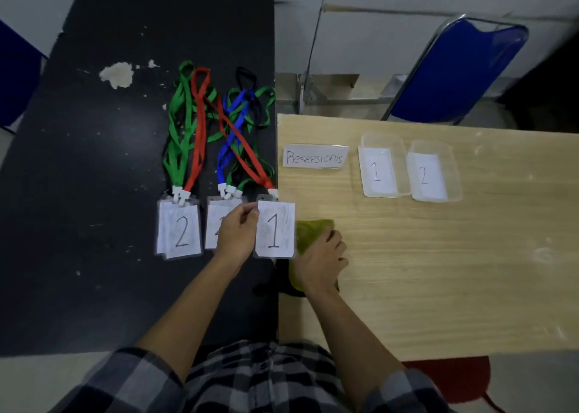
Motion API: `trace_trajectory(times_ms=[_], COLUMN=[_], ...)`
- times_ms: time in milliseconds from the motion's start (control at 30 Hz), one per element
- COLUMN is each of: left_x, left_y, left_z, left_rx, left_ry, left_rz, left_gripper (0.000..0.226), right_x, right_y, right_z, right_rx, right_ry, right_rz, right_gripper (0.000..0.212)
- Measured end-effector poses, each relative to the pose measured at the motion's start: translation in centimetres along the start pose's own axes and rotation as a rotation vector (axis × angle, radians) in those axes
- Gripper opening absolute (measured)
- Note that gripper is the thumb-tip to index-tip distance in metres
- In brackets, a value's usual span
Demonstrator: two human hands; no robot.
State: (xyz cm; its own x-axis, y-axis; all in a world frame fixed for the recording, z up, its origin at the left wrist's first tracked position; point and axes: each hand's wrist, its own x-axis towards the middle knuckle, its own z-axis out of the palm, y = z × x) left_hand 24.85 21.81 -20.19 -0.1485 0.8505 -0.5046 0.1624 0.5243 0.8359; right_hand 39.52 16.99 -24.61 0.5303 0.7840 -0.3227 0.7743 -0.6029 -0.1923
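Observation:
My left hand (236, 232) pinches the left edge of a badge card marked "1" (275, 229), which hangs on a red lanyard (241, 143) at the black table's right edge. My right hand (322, 260) rests on a yellow-green cloth (308, 232) on the wooden table, its fingers curled over it. A stack of badges marked "2" (178, 229) lies to the left. A second stack (214, 221) is partly hidden behind my left hand. Green, red, blue and black lanyards fan out above them.
Two clear plastic trays hold papers marked "1" (380, 168) and "2" (434, 173) on the wooden table (454, 271). A sign reading "Resepsionis" (315, 156) lies left of them. A blue folding chair (457, 71) stands beyond. The black table (94, 162) has chipped patches.

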Motion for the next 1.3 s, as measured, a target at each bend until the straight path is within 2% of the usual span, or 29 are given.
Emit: trace_trajectory(times_ms=[100,167,300,400,467,533,600,733,867,967,1133,1300], left_x=[-0.3,-0.4,-0.4,-0.5,-0.6,-0.8,-1.1,-1.5,-2.3,-3.1,-3.7,-4.0], left_y=[-0.8,-1.2,-2.0,-2.7,-3.3,-4.1,-4.9,-6.6,-8.2,-9.4,-11.1,-11.8], left_z=[0.7,1.2,2.1,3.3,4.1,4.8,5.2,5.5,5.5,5.3,5.7,6.1], left_rx=[-0.003,0.005,0.009,-0.008,-0.007,-0.012,0.005,0.154,0.329,0.497,0.755,0.839], left_ry=[0.061,0.103,0.157,0.137,0.117,0.114,0.107,0.103,0.119,0.105,0.126,0.143], left_rz=[-0.02,-0.031,-0.052,-0.057,-0.055,-0.057,-0.044,0.069,0.225,0.351,0.391,0.404], left_gripper=[0.02,0.023,0.024,0.022,0.019,0.018,0.018,0.024,0.046,0.046,0.048,0.053], right_x=[0.6,1.0,2.1,3.2,4.1,4.8,5.0,4.8,5.2,5.7,6.4,6.5], right_y=[0.4,1.1,3.0,5.2,7.0,8.4,9.5,10.1,9.0,7.3,4.7,4.9], right_z=[1.4,1.7,1.0,-0.2,-1.0,-1.9,-2.9,-3.7,-3.2,-3.0,-2.4,-2.8], right_rx=[-0.049,-0.032,0.046,0.216,0.42,0.599,0.656,0.559,0.398,0.291,0.052,-0.151], right_ry=[-0.011,-0.038,-0.042,-0.044,-0.048,-0.127,-0.236,-0.317,-0.316,-0.27,-0.241,-0.356], right_rz=[-0.244,-0.388,-0.543,-0.547,-0.49,-0.429,-0.418,-0.559,-0.78,-0.83,-0.849,-0.898], right_gripper=[0.094,0.083,0.057,0.051,0.049,0.047,0.046,0.043,0.046,0.049,0.047,0.051])
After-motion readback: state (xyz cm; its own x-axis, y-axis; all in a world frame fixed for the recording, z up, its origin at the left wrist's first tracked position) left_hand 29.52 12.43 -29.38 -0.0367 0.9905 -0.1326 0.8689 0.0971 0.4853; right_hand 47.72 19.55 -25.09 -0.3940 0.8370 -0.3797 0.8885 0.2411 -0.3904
